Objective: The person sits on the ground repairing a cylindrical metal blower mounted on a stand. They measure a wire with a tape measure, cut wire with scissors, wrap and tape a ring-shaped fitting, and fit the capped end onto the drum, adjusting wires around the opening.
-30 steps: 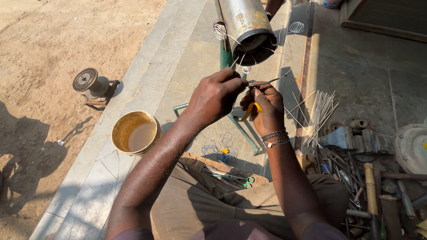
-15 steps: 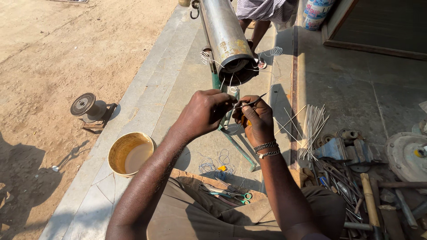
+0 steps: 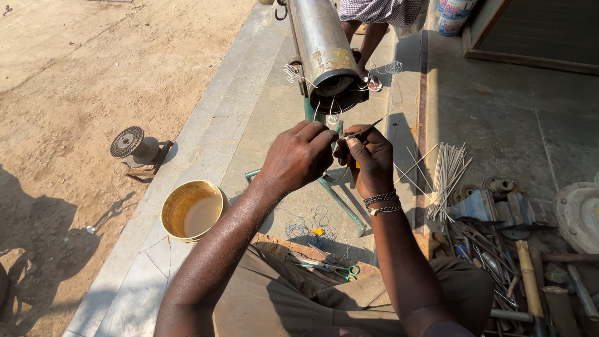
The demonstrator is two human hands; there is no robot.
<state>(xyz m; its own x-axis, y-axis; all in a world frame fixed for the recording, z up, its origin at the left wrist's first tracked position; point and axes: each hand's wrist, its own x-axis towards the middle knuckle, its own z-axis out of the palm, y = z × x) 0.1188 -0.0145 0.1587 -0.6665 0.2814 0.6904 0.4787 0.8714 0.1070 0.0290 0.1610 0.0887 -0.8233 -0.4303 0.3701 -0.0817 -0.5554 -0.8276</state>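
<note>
My left hand and my right hand meet just below the open end of a long metal cylinder resting on a green stand. Thin wires stick out of the cylinder's mouth. My right hand grips a thin dark tool, its tip pointing up and right. My left hand's fingers are pinched together beside it, apparently on a thin wire that is too fine to make out clearly. Beaded bracelets sit on my right wrist.
A yellow bowl of liquid stands on the stone ledge at left. A small motor lies on the dirt. Thin rods, a vise and scrap tools lie at right. Scissors rest near my lap. Another person's legs stand beyond the cylinder.
The view has tilted up, so the cylinder shows more of its length. Both hands stay together under its mouth, the right hand's tool now angled upward to the right.
</note>
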